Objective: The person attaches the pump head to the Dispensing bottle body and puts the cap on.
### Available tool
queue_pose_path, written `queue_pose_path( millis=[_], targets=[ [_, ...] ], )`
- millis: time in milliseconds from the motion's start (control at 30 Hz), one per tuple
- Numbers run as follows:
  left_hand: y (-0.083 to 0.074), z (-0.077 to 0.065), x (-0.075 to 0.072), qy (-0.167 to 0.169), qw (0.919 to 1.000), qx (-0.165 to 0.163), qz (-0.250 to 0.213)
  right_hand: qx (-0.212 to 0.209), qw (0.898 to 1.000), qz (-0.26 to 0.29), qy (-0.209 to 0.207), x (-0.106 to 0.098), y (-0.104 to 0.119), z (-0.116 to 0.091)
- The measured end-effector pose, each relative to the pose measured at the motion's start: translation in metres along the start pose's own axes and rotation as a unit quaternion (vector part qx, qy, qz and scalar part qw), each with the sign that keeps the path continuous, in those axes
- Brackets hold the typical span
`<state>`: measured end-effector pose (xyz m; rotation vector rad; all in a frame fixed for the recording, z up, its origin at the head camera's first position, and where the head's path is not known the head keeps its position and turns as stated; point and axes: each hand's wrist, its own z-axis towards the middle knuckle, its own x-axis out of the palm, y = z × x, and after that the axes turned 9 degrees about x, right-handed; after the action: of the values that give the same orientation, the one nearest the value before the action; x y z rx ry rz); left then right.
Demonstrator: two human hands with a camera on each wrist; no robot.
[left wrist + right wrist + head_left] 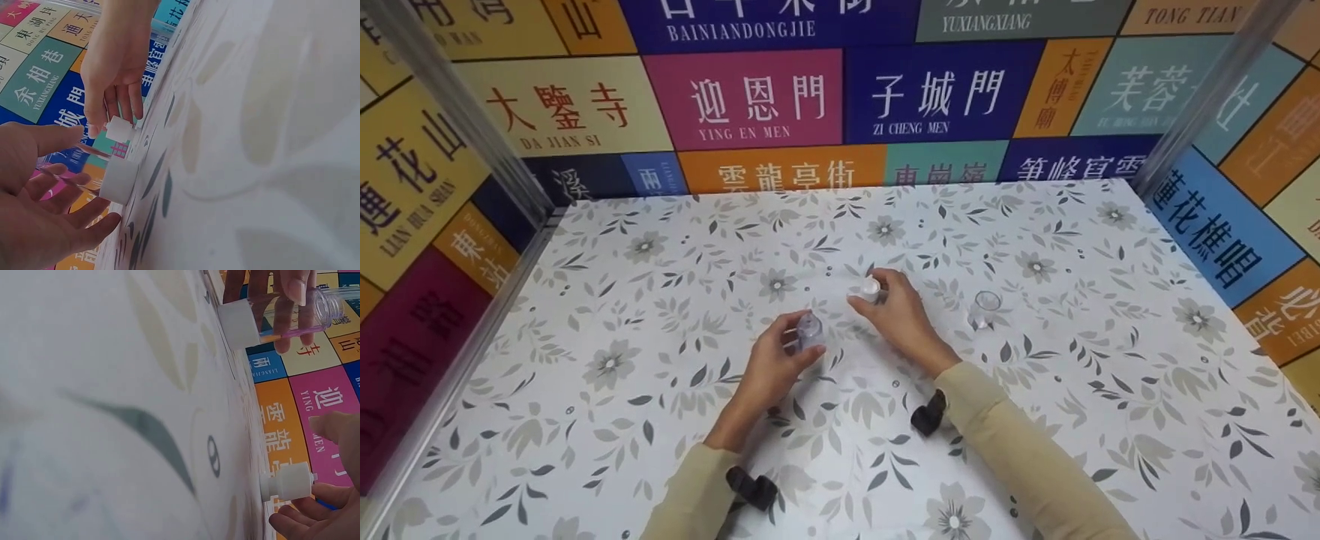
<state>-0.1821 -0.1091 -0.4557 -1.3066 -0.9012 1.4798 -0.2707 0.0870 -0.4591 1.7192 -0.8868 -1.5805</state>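
A clear plastic bottle with a threaded open neck stands upright on a white base. My left hand holds it, thumb on one side and fingers curved round the other. To its right and slightly farther back, a small white cap with a narrower part beneath stands on the table. My right hand is around the cap, fingers beside and behind it. In the right wrist view the right thumb stands apart from the cap, with a gap between.
On the floral-patterned table, a small clear cup-like piece stands to the right of my right hand. Panels printed with place names wall the table at the back and sides. Black bands show at both wrists.
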Motion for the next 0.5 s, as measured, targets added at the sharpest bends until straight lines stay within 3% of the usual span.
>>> queue_pose_path(
  millis=[500],
  targets=[
    [0.0013,-0.0001,0.0011,0.004,0.9999,0.009,0.006,0.024,0.999,-0.002,0.021,-0.0046,0.0024,0.0079]
  ],
)
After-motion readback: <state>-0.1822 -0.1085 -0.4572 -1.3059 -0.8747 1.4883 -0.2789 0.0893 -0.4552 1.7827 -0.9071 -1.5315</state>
